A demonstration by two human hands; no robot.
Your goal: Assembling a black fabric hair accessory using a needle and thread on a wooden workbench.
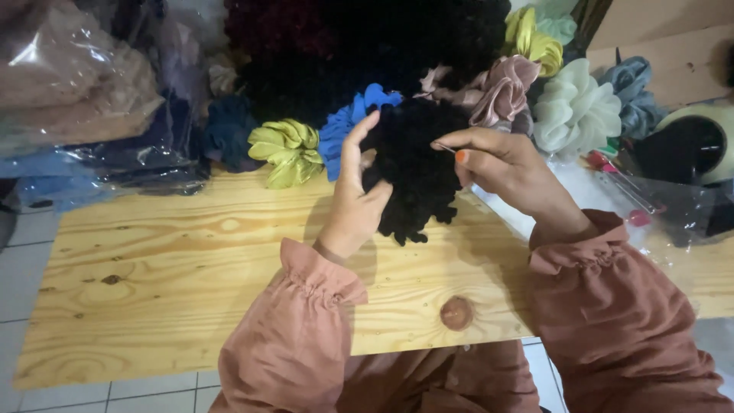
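Head view: the left hand [358,200] cups a black ruffled scrunchie [413,172] from its side, fingers spread along the fabric and thumb pressed into it, steadying it just above the far edge of the pine board [176,283]. The right hand [501,164] pinches what looks like a thin needle [443,147] between thumb and forefinger, its tip at the scrunchie's top. Behind, along the far edge, lie soft gathered scrunchies: 1 lime satin [287,151], 1 blue [344,122], 1 dusty pink [501,90], 1 cream [577,111].
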